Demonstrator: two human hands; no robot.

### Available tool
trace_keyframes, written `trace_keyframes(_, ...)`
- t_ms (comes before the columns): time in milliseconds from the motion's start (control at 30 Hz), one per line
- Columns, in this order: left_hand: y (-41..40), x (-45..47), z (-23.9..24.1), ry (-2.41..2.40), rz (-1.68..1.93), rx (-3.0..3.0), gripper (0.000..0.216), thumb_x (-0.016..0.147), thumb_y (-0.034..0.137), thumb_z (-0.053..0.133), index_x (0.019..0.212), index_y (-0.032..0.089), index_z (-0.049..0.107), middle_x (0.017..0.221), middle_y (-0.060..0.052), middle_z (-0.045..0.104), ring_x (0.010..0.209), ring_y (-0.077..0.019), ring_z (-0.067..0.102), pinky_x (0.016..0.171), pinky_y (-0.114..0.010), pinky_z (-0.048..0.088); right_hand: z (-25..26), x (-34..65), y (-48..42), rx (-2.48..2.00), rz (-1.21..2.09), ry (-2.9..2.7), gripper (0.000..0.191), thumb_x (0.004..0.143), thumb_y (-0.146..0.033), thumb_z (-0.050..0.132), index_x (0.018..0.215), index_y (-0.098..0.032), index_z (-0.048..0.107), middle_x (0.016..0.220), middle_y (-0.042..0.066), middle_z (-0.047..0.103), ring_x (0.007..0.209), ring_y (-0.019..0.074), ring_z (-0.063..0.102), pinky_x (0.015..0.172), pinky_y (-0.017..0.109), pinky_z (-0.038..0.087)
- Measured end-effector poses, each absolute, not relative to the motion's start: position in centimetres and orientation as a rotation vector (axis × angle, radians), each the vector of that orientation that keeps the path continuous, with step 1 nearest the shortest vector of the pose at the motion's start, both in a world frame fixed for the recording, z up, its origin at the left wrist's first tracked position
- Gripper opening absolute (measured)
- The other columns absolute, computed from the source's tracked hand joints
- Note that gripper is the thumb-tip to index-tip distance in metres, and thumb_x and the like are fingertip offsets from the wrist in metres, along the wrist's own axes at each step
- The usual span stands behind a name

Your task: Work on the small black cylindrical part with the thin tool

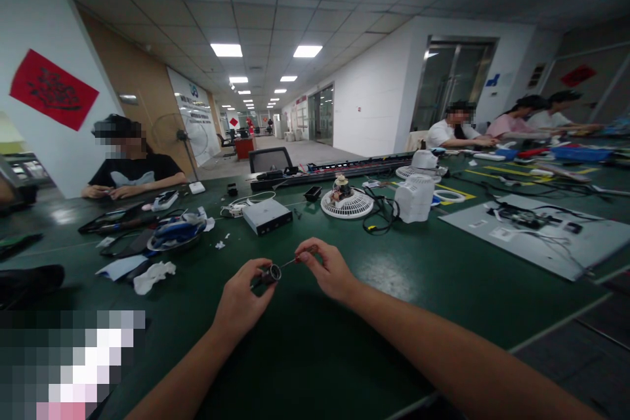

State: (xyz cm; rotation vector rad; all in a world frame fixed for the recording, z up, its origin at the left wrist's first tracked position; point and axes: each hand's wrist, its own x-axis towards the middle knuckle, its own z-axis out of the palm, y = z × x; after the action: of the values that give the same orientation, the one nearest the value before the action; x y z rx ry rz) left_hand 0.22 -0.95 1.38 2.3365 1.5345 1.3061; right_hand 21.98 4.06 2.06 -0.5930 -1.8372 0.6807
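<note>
My left hand (241, 295) is closed round a small dark round part (271, 273) with a metallic, ring-like open end. Its thumb and fingers grip the part from both sides. My right hand (325, 269) pinches a thin metal rod-like tool (289, 263), whose tip points at the open end of the part. Whether the tip touches it cannot be made out. Both hands are above the green table (315, 354). Beyond them lie a grey metal box (267, 216) resembling a disc drive and a white round fan grille (347, 204) with a motor on it.
A white plastic housing (414, 199) and black cables (380, 213) are at the right back. A grey panel (541, 233) with wiring lies farther right. Crumpled tissue (153, 277) and a blue cloth bundle (177, 231) lie at left. A person (135, 167) sits across; several others sit at right.
</note>
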Motion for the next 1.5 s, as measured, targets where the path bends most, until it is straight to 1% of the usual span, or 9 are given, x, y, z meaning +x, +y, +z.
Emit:
trace_keyframes(433, -0.9, 0.0, 1.0, 1.507, 1.248, 2.304, 0.032, 0.079, 0.020, 0.067, 0.110, 0.022, 0.060, 0.096, -0.002, 0.071, 0.086, -0.0208, 0.070, 0.082, -0.038, 0.057, 2.0, 22.0, 4.7, -0.514, 0.950, -1.766, 0.028, 0.096, -0.046, 0.056, 0.091, -0.019, 0.063, 0.081, 0.002, 0.068, 0.077, 0.0168, 0.065, 0.074, 0.029, 0.050)
trace_keyframes(567, -0.8, 0.1, 1.0, 1.522, 1.248, 2.286, 0.031, 0.080, 0.020, 0.066, 0.110, 0.022, 0.060, 0.096, -0.002, 0.071, 0.087, -0.0208, 0.070, 0.084, -0.039, 0.056, 2.0, 22.1, 4.8, -0.553, 0.877, -1.785, 0.027, 0.095, -0.045, 0.057, 0.092, -0.019, 0.064, 0.082, 0.003, 0.069, 0.078, 0.0169, 0.066, 0.077, 0.030, 0.050)
trace_keyframes(700, -0.9, 0.2, 1.1, 1.511, 1.232, 2.301, 0.031, 0.080, 0.020, 0.065, 0.111, 0.022, 0.061, 0.101, -0.003, 0.071, 0.089, -0.0205, 0.070, 0.083, -0.038, 0.057, 1.9, 22.1, 5.0, -0.509, 0.943, -1.799, 0.030, 0.095, -0.047, 0.056, 0.091, -0.018, 0.064, 0.081, 0.003, 0.068, 0.077, 0.0168, 0.065, 0.074, 0.029, 0.050)
trace_keyframes(800, -1.0, 0.4, 1.4, 1.518, 1.227, 2.304, 0.029, 0.080, 0.021, 0.064, 0.109, 0.022, 0.061, 0.099, -0.003, 0.072, 0.088, -0.0206, 0.071, 0.082, -0.037, 0.057, 1.6, 22.1, 5.1, -0.535, 0.900, -1.826, 0.026, 0.095, -0.044, 0.058, 0.092, -0.018, 0.065, 0.082, 0.003, 0.069, 0.078, 0.0165, 0.064, 0.076, 0.029, 0.049)
trace_keyframes(933, -1.0, 0.4, 1.5, 1.528, 1.221, 2.300, 0.030, 0.079, 0.022, 0.065, 0.108, 0.022, 0.062, 0.098, -0.003, 0.073, 0.088, -0.0212, 0.071, 0.081, -0.036, 0.058, 1.5, 22.0, 5.1, -0.501, 0.976, -1.814, 0.025, 0.096, -0.042, 0.057, 0.092, -0.018, 0.064, 0.081, 0.002, 0.069, 0.076, 0.0163, 0.065, 0.074, 0.029, 0.049)
trace_keyframes(1167, -0.7, 0.3, 1.1, 1.556, 1.199, 2.285, 0.031, 0.079, 0.021, 0.065, 0.109, 0.023, 0.062, 0.100, -0.002, 0.073, 0.088, -0.0202, 0.071, 0.082, -0.035, 0.057, 1.8, 22.0, 5.0, -0.544, 0.937, -1.839, 0.024, 0.095, -0.041, 0.057, 0.092, -0.019, 0.064, 0.082, 0.003, 0.069, 0.078, 0.0173, 0.066, 0.075, 0.030, 0.051)
trace_keyframes(1300, -0.6, 0.1, 1.1, 1.574, 1.192, 2.292, 0.030, 0.079, 0.023, 0.064, 0.109, 0.023, 0.063, 0.100, -0.002, 0.073, 0.088, -0.0203, 0.071, 0.082, -0.035, 0.057, 1.9, 22.0, 4.9, -0.605, 0.827, -1.870, 0.020, 0.094, -0.038, 0.059, 0.093, -0.019, 0.065, 0.082, 0.003, 0.070, 0.077, 0.0168, 0.065, 0.074, 0.029, 0.050)
trace_keyframes(1433, -0.7, 0.1, 1.1, 1.580, 1.157, 2.327, 0.033, 0.078, 0.023, 0.065, 0.112, 0.022, 0.064, 0.103, -0.003, 0.074, 0.090, -0.0211, 0.071, 0.083, -0.035, 0.057, 2.1, 22.0, 4.9, -0.619, 0.885, -1.920, 0.022, 0.095, -0.039, 0.057, 0.092, -0.019, 0.064, 0.080, 0.003, 0.070, 0.075, 0.0167, 0.066, 0.072, 0.028, 0.050)
trace_keyframes(1500, -0.6, 0.0, 1.0, 1.588, 1.125, 2.342, 0.035, 0.079, 0.022, 0.064, 0.114, 0.022, 0.064, 0.106, -0.004, 0.074, 0.092, -0.0213, 0.071, 0.085, -0.036, 0.056, 2.1, 22.0, 4.9, -0.662, 0.796, -1.929, 0.020, 0.095, -0.037, 0.056, 0.092, -0.019, 0.064, 0.080, 0.002, 0.069, 0.074, 0.0163, 0.064, 0.072, 0.028, 0.048)
